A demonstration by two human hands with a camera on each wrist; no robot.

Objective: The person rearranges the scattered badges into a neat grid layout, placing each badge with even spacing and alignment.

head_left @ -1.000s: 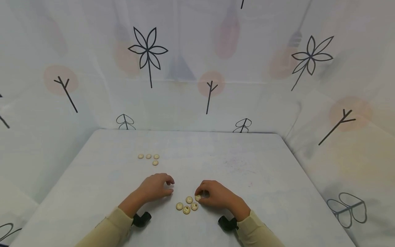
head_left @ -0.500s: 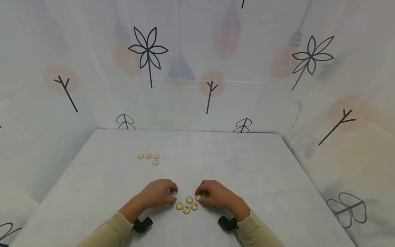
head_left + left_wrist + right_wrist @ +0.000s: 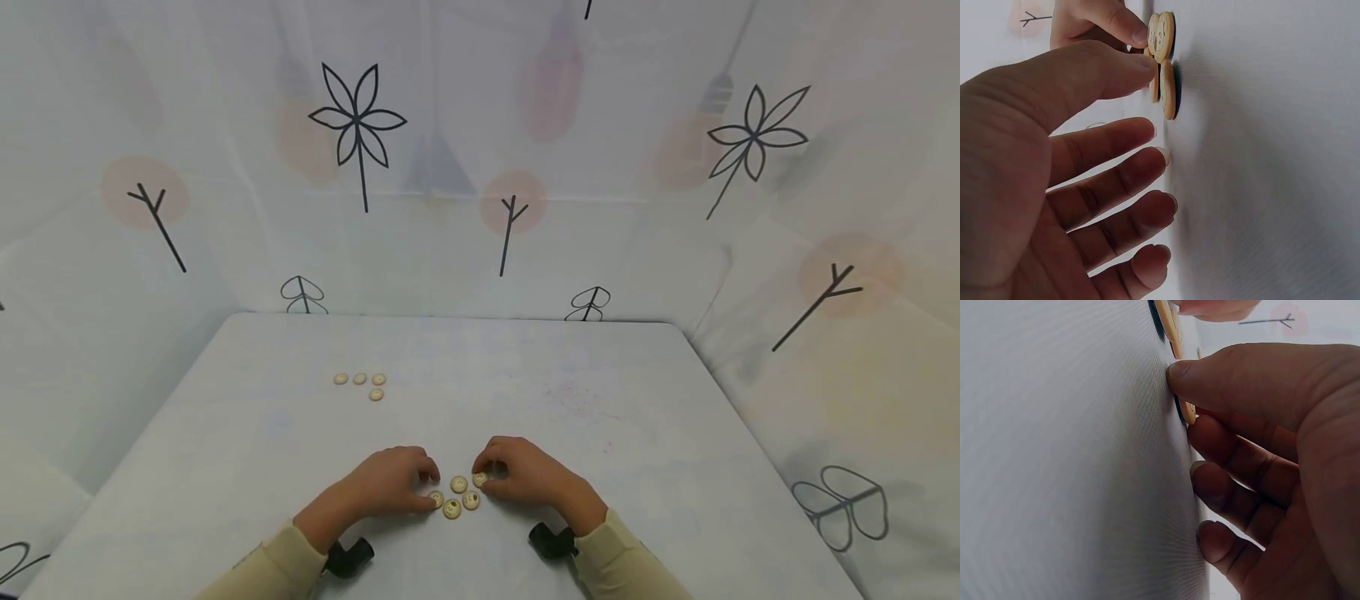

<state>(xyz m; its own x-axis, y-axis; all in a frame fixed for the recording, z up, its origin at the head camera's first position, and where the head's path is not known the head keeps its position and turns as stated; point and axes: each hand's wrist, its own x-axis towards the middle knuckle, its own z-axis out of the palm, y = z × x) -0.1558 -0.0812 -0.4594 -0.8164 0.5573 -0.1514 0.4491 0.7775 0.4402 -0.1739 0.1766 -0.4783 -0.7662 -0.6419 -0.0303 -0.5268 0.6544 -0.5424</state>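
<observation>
Several round wooden discs with small faces drawn on them lie in a cluster on the white table, between my two hands in the head view. My right hand [image 3: 525,473] pinches the far-right disc [image 3: 480,480] between thumb and fingers; this disc [image 3: 1190,414] shows partly behind the thumb in the right wrist view. My left hand [image 3: 392,483] is at the far-left disc [image 3: 437,498], its thumb tip covering part of that disc. In the left wrist view the other left fingers [image 3: 1125,175] are spread apart from the thumb, gently bent, with nothing between them. Dark undersides show on the discs [image 3: 1169,90].
Farther back on the left, three discs form a row [image 3: 360,378], and a single disc [image 3: 377,394] lies in front of its right end. A patterned white cloth [image 3: 435,250] hangs behind the white table [image 3: 630,400] and along its sides.
My left hand has moved right and toward me, from beside the cluster to the far-left disc. The right hand has stayed on its disc.
</observation>
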